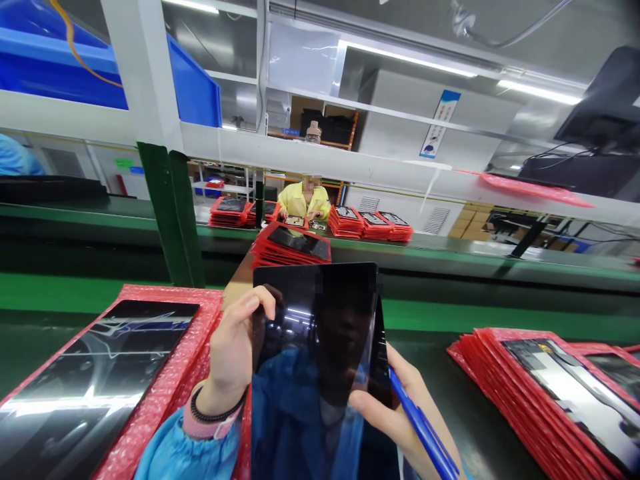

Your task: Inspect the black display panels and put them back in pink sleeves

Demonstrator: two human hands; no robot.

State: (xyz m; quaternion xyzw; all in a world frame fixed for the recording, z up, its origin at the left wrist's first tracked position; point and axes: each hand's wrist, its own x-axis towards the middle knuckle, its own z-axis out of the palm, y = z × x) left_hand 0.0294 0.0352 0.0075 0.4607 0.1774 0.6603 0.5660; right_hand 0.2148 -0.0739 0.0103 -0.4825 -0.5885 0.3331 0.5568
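Observation:
A glossy black tablet screen (290, 407) is held up in front of me, tilted, with ceiling lights and a blue garment mirrored in it. My left hand (233, 343) grips its left edge, fingertips curled over the upper left front. On the other side, my right hand (415, 407) clasps the right edge, its thumb on the glass and its other fingers mostly hidden behind. A blue pen (423, 423) is also tucked in that hand, slanting down to the right. Along the right side a second dark edge shows; whether it is another panel I cannot tell.
On the left, another black screen (100, 373) lies on red bubble wrap (207, 320). A stack of red bubble-wrap sleeves (515, 400) with panels stands right. Beyond the screen is another red stack (293, 243). A co-worker in yellow (305, 198) sits across the green-edged bench.

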